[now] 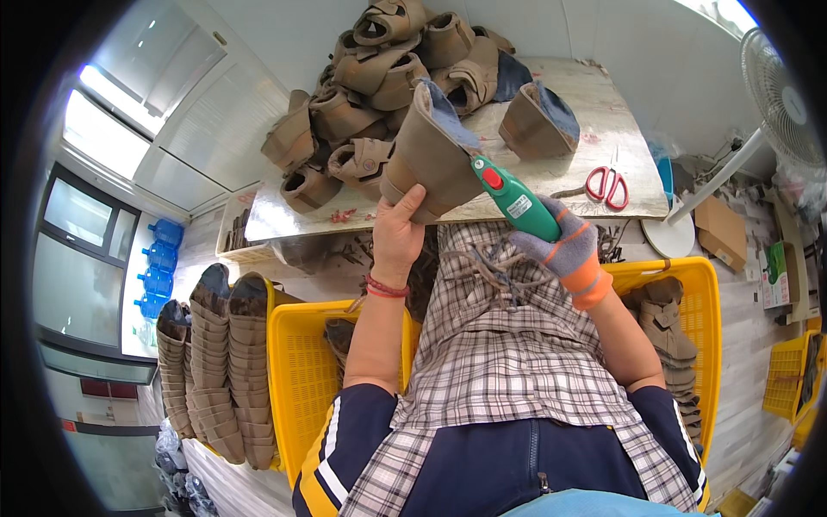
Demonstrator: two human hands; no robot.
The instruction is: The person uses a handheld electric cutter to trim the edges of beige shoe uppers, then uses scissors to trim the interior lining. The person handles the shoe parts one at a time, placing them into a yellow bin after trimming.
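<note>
My bare left hand point(399, 226), a red cord round its wrist, grips a brown shoe upper point(424, 164) by its lower edge, thumb on the outside. The blue-grey lining shows at its opening. In a grey and orange glove, my right hand point(564, 250) is closed round a green handheld power tool point(522, 205) with a red button. The tool's front end meets the right edge of the upper; its tip is too small to make out. Another brown upper with blue lining point(539, 125) stands on the table beyond.
Many brown shoe uppers point(379, 73) are heaped on the worktable point(603, 95). Red-handled scissors point(606, 186) lie near its right edge. Yellow crates point(297, 345) stand at both my sides, with stacked uppers point(211, 379) further left. A white fan point(780, 95) stands at the right.
</note>
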